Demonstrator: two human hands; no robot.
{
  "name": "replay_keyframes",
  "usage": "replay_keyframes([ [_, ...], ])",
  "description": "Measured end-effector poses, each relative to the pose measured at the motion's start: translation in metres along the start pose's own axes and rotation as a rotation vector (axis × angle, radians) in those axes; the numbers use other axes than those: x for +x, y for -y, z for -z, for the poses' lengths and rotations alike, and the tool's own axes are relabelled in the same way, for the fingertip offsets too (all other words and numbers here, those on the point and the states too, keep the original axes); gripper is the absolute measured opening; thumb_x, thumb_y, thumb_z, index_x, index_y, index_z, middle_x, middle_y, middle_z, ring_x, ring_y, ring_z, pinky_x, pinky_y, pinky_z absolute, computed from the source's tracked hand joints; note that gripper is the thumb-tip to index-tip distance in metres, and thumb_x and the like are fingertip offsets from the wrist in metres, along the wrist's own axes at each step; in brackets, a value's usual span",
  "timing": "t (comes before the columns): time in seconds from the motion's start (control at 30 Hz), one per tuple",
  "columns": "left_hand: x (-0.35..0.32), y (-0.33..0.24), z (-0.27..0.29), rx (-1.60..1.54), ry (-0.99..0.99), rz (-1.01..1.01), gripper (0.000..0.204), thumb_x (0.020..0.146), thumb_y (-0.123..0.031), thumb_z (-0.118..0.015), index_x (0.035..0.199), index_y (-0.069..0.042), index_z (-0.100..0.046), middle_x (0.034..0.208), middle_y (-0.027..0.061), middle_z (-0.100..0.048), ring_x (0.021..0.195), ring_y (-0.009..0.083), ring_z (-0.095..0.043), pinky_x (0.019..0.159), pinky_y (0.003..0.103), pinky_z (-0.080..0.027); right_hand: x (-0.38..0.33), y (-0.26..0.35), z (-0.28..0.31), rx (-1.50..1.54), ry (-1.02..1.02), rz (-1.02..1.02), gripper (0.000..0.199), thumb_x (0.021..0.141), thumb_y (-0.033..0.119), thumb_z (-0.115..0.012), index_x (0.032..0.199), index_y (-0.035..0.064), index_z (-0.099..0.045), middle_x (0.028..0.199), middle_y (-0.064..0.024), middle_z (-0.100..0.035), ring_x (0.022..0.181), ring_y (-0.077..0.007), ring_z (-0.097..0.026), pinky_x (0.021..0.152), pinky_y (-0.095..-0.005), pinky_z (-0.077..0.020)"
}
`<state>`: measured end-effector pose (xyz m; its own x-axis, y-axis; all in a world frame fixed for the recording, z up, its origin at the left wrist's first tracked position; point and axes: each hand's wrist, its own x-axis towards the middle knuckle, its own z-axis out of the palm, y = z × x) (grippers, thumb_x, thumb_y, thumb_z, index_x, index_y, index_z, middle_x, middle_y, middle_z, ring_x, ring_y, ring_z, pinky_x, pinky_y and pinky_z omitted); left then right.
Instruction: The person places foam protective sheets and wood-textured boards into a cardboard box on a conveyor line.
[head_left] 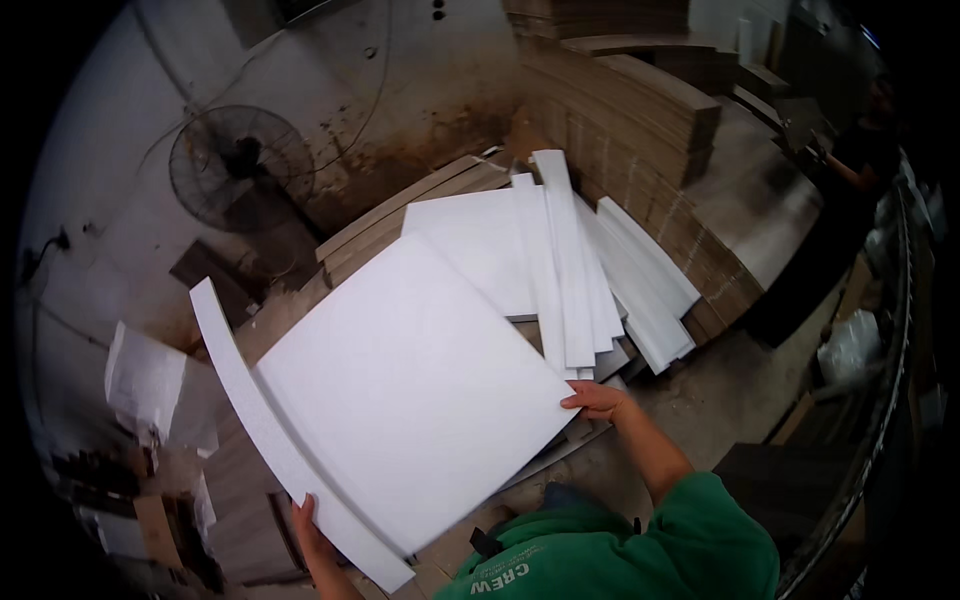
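Note:
A large square white foam sheet (410, 390) spreads in front of me. At its right corner my right hand (597, 400) grips the edge, thumb on top and fingers underneath. Along the sheet's left side runs a long narrow white foam strip (265, 430). My left hand (313, 530) is closed on the strip's outer edge near its lower end, the thumb over the top and the other fingers hidden below. Beyond the large sheet lies another white sheet (465, 225), partly covered. Several white foam strips (565, 270) are piled on its right part.
Stacks of brown cardboard (640, 120) stand at the back right. A round fan (240, 165) is near the wall at the back left. Clear plastic wrapping (160, 390) lies at the left. Another person (865, 150) is at the far right, beside a grey surface (760, 200).

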<state>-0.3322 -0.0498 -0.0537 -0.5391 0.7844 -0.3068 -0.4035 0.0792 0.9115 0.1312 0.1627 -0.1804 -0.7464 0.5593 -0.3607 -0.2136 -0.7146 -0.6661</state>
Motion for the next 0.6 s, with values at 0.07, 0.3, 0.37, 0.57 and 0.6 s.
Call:
replay_keyframes([
  [0.07, -0.009, 0.0, -0.021, 0.11, -0.084, -0.126, 0.052, 0.073, -0.014, -0.05, 0.12, -0.006, -0.029, 0.107, 0.0134, -0.045, 0.094, 0.0265, -0.047, 0.079, 0.038, -0.04, -0.018, -0.008, -0.007, -0.001, -0.018, 0.06, 0.055, 0.071, 0.008, -0.059, 0.118, -0.0024, -0.033, 0.112, -0.0089, -0.046, 0.102, -0.0165, -0.045, 0.088, -0.0276, -0.0357],
  [0.3, 0.003, 0.01, 0.008, 0.06, 0.015, -0.183, 0.054, 0.07, -0.018, -0.053, 0.119, -0.006, -0.032, 0.11, 0.0124, -0.043, 0.099, 0.0269, -0.043, 0.082, 0.039, -0.038, -0.037, -0.031, -0.035, -0.027, 0.006, 0.079, 0.054, 0.072, 0.008, -0.058, 0.118, -0.0027, -0.033, 0.111, -0.0088, -0.047, 0.102, -0.016, -0.045, 0.088, -0.0279, -0.0357],
  [0.37, 0.011, 0.018, 0.058, 0.001, 0.085, 0.235, 0.054, 0.066, -0.019, -0.056, 0.115, -0.005, -0.037, 0.105, 0.0125, -0.046, 0.095, 0.0277, -0.045, 0.081, 0.039, -0.039, -0.028, -0.028, -0.049, -0.105, 0.007, 0.026, 0.051, 0.072, 0.01, -0.058, 0.116, -0.0027, -0.035, 0.108, -0.0083, -0.049, 0.099, -0.0156, -0.047, 0.085, -0.0273, -0.0377],
  [0.57, -0.043, 0.012, 0.151, -0.109, -0.235, 0.102, 0.047, 0.06, -0.018, -0.058, 0.101, 0.0, -0.045, 0.092, 0.012, -0.051, 0.086, 0.0264, -0.048, 0.078, 0.037, -0.04, 0.025, -0.033, -0.122, -0.503, -0.317, 0.055, 0.064, 0.071, 0.036, -0.06, 0.119, 0.0028, -0.033, 0.109, -0.014, -0.046, 0.095, -0.0189, -0.047, 0.076, -0.029, -0.0408],
  [0.6, -0.061, 0.008, 0.167, -0.134, -0.286, 0.091, 0.047, 0.06, -0.018, -0.058, 0.101, 0.0, -0.045, 0.092, 0.012, -0.051, 0.086, 0.0264, -0.048, 0.078, 0.037, -0.04, 0.039, -0.043, -0.117, -0.615, -0.434, 0.068, 0.065, 0.07, 0.036, -0.061, 0.118, 0.0025, -0.034, 0.108, -0.0145, -0.047, 0.094, -0.0199, -0.048, 0.075, -0.0292, -0.0413],
])
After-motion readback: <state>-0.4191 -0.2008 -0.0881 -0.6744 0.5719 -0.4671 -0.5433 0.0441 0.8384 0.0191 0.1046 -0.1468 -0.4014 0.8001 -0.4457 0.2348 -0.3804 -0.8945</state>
